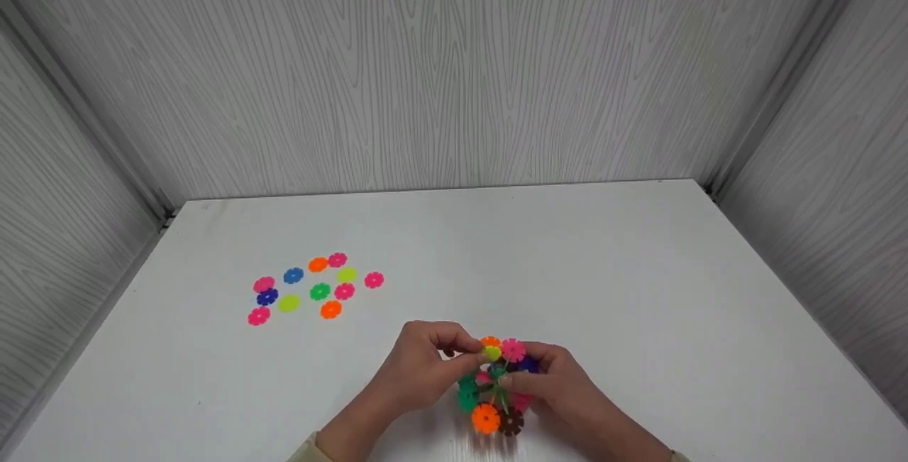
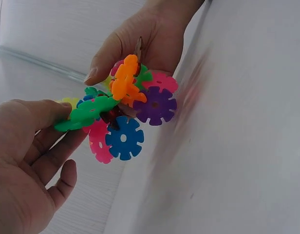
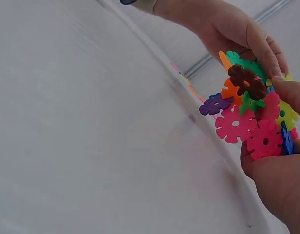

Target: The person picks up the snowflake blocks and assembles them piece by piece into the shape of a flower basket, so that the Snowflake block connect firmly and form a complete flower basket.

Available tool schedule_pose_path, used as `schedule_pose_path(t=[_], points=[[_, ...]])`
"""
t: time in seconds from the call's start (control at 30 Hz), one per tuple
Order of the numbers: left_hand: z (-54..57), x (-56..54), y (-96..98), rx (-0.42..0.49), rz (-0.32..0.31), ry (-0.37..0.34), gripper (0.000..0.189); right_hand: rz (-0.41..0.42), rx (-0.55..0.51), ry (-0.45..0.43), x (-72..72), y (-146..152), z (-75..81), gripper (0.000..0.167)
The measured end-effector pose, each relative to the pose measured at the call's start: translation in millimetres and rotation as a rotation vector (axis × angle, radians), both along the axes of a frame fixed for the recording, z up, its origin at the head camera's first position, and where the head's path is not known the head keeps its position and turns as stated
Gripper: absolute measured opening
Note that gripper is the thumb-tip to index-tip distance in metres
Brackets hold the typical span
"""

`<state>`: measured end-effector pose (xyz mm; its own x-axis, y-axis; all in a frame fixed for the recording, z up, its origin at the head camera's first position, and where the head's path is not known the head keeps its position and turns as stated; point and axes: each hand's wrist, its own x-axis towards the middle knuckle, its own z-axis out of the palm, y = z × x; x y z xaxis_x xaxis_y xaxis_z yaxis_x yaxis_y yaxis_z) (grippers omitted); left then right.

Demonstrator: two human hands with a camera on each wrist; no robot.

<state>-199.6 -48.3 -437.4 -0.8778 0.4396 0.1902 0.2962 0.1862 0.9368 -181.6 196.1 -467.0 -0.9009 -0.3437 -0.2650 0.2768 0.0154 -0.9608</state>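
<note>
A cluster of interlocking plastic snowflake discs (image 1: 486, 419), in orange, pink, green, brown, purple and blue, is held above the table near its front edge. My right hand (image 1: 567, 385) grips it from the right, thumb across the front and fingers behind. At the cluster's upper left, my left hand (image 1: 424, 371) pinches a yellow disc (image 1: 491, 353) between thumb and forefinger. The left wrist view has a green disc (image 2: 86, 114) by the left fingertips and a purple disc (image 2: 155, 106) jutting out. A brown disc (image 3: 247, 83) faces the right wrist camera.
Several loose discs lie flat on the white table (image 1: 638, 270), left of the hands, among them a green disc (image 1: 320, 292), an orange disc (image 1: 331, 309) and a blue disc (image 1: 293, 275). Pale wood-grain panels (image 1: 454, 72) enclose the table at the back and sides.
</note>
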Motion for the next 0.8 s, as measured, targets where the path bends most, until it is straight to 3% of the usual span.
schedule_pose_path(t=[0.17,0.3,0.47,0.67,0.8], points=[[-2.0,1.1,1.9,0.032,0.073,0.02,0.005,-0.035,-0.056,-0.017,-1.1,-0.2,1.3,0.064],[-5.2,1.0,3.7,0.098,0.133,0.022,0.002,-0.066,-0.163,-0.028,-0.7,-0.5,0.5,0.069],[-9.7,-0.2,5.5,0.121,0.146,0.024,0.005,-0.128,-0.263,-0.068,-1.3,-1.6,-0.2,0.068],[-6.5,-3.5,0.5,0.038,0.124,0.046,0.008,-0.202,-0.203,-0.065,-4.0,-1.6,-1.2,0.065],[-1.3,-13.9,-22.0,-0.006,0.186,0.06,0.01,-0.227,-0.149,-0.095,-4.7,-3.5,-1.4,0.07]])
